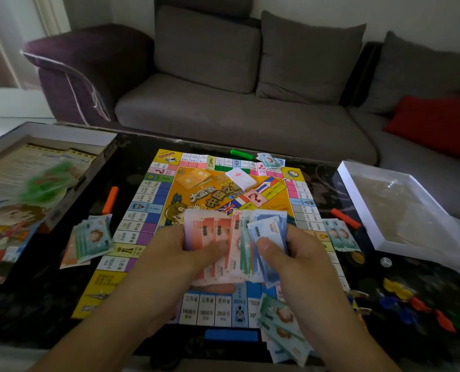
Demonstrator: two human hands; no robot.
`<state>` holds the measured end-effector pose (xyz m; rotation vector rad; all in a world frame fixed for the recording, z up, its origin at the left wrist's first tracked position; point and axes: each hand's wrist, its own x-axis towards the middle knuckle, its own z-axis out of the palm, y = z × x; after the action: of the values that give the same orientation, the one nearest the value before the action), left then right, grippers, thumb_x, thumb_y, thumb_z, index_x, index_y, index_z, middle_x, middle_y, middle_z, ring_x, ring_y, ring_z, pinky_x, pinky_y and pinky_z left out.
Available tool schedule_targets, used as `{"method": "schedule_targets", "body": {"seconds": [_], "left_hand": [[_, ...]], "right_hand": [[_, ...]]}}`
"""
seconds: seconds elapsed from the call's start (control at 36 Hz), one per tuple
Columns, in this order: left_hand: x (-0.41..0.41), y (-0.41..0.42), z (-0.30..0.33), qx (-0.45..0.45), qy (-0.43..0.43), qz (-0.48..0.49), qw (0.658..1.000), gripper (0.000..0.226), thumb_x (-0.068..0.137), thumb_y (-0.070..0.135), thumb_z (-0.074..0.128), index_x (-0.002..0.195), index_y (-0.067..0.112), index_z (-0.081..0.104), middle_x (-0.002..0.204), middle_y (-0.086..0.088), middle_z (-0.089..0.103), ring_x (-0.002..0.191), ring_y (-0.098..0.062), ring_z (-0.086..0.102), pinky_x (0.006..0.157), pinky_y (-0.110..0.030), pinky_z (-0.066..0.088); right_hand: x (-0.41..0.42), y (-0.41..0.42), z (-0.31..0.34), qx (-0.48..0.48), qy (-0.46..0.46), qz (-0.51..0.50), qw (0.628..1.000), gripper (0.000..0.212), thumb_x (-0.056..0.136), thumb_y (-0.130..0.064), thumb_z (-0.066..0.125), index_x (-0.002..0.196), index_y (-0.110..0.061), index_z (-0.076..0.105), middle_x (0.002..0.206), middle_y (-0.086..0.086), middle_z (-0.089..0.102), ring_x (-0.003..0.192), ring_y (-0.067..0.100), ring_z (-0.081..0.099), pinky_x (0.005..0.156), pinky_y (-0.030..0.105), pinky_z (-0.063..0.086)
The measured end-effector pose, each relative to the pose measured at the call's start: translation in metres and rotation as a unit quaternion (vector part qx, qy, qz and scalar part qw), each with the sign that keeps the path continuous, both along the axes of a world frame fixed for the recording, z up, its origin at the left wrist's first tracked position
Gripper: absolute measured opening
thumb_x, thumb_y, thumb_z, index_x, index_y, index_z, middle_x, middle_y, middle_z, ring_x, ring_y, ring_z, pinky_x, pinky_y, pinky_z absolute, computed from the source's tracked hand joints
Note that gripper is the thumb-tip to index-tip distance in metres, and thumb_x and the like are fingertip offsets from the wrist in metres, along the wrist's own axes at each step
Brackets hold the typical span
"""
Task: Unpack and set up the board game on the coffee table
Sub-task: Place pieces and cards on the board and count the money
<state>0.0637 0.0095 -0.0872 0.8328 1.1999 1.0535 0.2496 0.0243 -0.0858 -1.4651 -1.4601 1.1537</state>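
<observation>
A fanned stack of paper play-money notes, orange, green and blue, sits above the near half of the square yellow-bordered game board, which lies flat on the dark glossy coffee table. The left hand grasps the orange side of the stack with its thumb laid across the top; the right hand pinches the blue notes, thumb on top.

On the board's centre lies a small white card deck. Four dealt piles of notes sit around the board: one at the left edge, one at the right edge, one at the far corner and one at the near right corner. Coloured bars lie beside each side: orange, green, red-orange and blue.

On the left, the open printed game box holds a printed sheet and a blurred green item. On the right, a white box tray holds clear plastic wrap. Near it lie a white die and scattered coloured plastic pieces.
</observation>
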Motion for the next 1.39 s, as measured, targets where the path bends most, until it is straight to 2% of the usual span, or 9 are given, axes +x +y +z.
{"method": "schedule_targets", "body": {"seconds": [0.11, 0.33, 0.44, 0.58, 0.83, 1.06, 1.17, 1.33, 1.39], "left_hand": [[0.001, 0.000, -0.001, 0.004, 0.015, 0.004, 1.000, 0.015, 0.094, 0.007, 0.071, 0.108, 0.007, 0.075, 0.098, -0.011, 0.081, 0.088, -0.031, 0.080, 0.069, -0.051, 0.066], [0.005, -0.001, -0.004, 0.020, 0.025, 0.013, 0.999, 0.016, 0.092, 0.006, 0.073, 0.107, 0.010, 0.077, 0.095, -0.010, 0.082, 0.085, -0.030, 0.080, 0.064, -0.047, 0.066], [0.004, 0.000, -0.005, 0.026, 0.009, 0.029, 0.999, 0.020, 0.086, 0.006, 0.078, 0.107, 0.007, 0.077, 0.097, -0.012, 0.081, 0.086, -0.032, 0.080, 0.065, -0.048, 0.066], [0.005, 0.000, -0.008, 0.023, -0.014, 0.033, 0.999, 0.020, 0.083, 0.003, 0.079, 0.103, 0.008, 0.078, 0.097, -0.014, 0.081, 0.086, -0.034, 0.080, 0.063, -0.047, 0.066], [0.007, -0.002, -0.010, -0.001, -0.040, 0.021, 0.999, 0.021, 0.086, 0.003, 0.076, 0.106, 0.007, 0.076, 0.101, -0.015, 0.080, 0.090, -0.034, 0.079, 0.069, -0.050, 0.066], [0.011, -0.008, -0.007, -0.032, -0.048, -0.030, 0.998, 0.023, 0.093, 0.001, 0.070, 0.115, 0.002, 0.073, 0.106, -0.017, 0.080, 0.096, -0.035, 0.078, 0.074, -0.052, 0.066], [0.007, -0.010, -0.002, -0.036, -0.029, -0.045, 0.998, 0.021, 0.096, 0.001, 0.066, 0.116, 0.004, 0.072, 0.105, -0.015, 0.080, 0.096, -0.031, 0.079, 0.074, -0.050, 0.066], [-0.005, -0.004, 0.002, -0.046, 0.019, -0.016, 0.999, 0.021, 0.098, 0.004, 0.065, 0.119, 0.005, 0.068, 0.101, -0.012, 0.081, 0.095, -0.026, 0.080, 0.080, -0.051, 0.066], [-0.007, -0.003, 0.003, -0.060, 0.006, -0.019, 0.998, 0.021, 0.099, 0.005, 0.064, 0.120, 0.005, 0.067, 0.101, -0.014, 0.081, 0.095, -0.027, 0.080, 0.082, -0.051, 0.065]], "right_hand": [[-0.001, -0.001, -0.002, 0.027, -0.030, 0.010, 0.999, 0.020, 0.104, -0.022, 0.059, 0.109, -0.031, 0.076, 0.101, 0.000, 0.077, 0.095, 0.028, 0.072, 0.090, 0.059, 0.058], [0.000, 0.000, -0.005, 0.049, -0.039, 0.008, 0.998, 0.019, 0.104, -0.022, 0.059, 0.108, -0.031, 0.075, 0.100, -0.002, 0.077, 0.093, 0.024, 0.072, 0.087, 0.056, 0.059], [0.001, 0.000, -0.006, 0.047, -0.008, -0.005, 0.999, 0.024, 0.104, -0.021, 0.059, 0.106, -0.037, 0.077, 0.100, 0.012, 0.074, 0.096, 0.043, 0.068, 0.085, 0.065, 0.057], [0.002, -0.002, -0.006, 0.023, 0.009, -0.001, 1.000, 0.027, 0.105, -0.019, 0.059, 0.114, -0.037, 0.077, 0.105, -0.008, 0.079, 0.097, 0.019, 0.075, 0.091, 0.056, 0.060], [0.008, -0.009, -0.004, -0.005, 0.040, 0.003, 0.999, 0.027, 0.106, -0.015, 0.059, 0.118, -0.030, 0.077, 0.111, -0.009, 0.079, 0.102, 0.014, 0.076, 0.096, 0.050, 0.059], [0.012, -0.020, -0.002, 0.004, -0.030, -0.018, 0.999, 0.025, 0.104, -0.016, 0.060, 0.100, -0.033, 0.078, 0.101, -0.001, 0.079, 0.095, 0.024, 0.076, 0.091, 0.059, 0.060], [0.028, -0.025, 0.009, 0.001, -0.064, -0.035, 0.997, 0.019, 0.104, -0.014, 0.059, 0.099, -0.024, 0.075, 0.097, -0.007, 0.080, 0.087, 0.013, 0.078, 0.082, 0.052, 0.064], [0.058, -0.032, 0.009, -0.031, -0.261, 0.043, 0.964, 0.007, 0.103, -0.019, 0.059, 0.101, -0.021, 0.065, 0.102, -0.003, 0.073, 0.092, 0.007, 0.072, 0.068, 0.030, 0.064], [0.058, -0.036, -0.003, -0.063, -0.327, 0.075, 0.940, 0.006, 0.105, -0.022, 0.056, 0.102, -0.021, 0.061, 0.104, -0.002, 0.069, 0.093, 0.013, 0.072, 0.070, 0.034, 0.065]]}}
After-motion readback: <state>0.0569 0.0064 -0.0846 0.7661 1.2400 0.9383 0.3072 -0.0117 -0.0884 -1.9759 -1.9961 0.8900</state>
